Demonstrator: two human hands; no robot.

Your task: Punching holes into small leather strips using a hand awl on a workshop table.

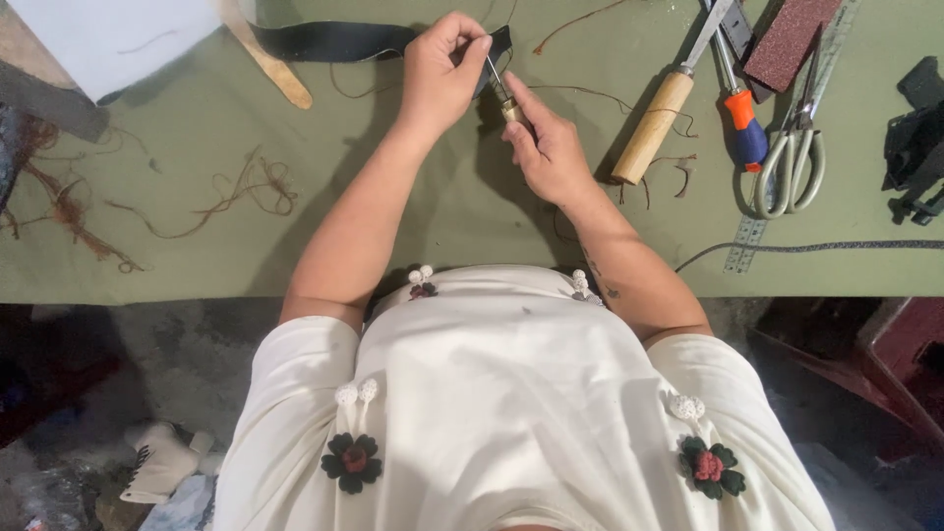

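Mid-stitch: left hand (441, 71) pinching black strap (339, 41), right hand (547, 147) gripping awl (501, 90); next, probably steady push through.

Brightness: even, fairly bright over the green tabletop (295, 246); dim below on the floor (147, 364).
Shadows: soft, dark beneath both forearms.
Glare: slight on the cream shirt (521, 393).
Focus: sharp centre, softer corners.

We are seeing the left hand (440, 71) pinching the metal tip of an awl (501, 90) over a black strap (344, 41), while the right hand (547, 146) is gripping its handle; a wooden-handled knife (654, 126) and scissors (793, 157) are lying beside on the green table (197, 128).
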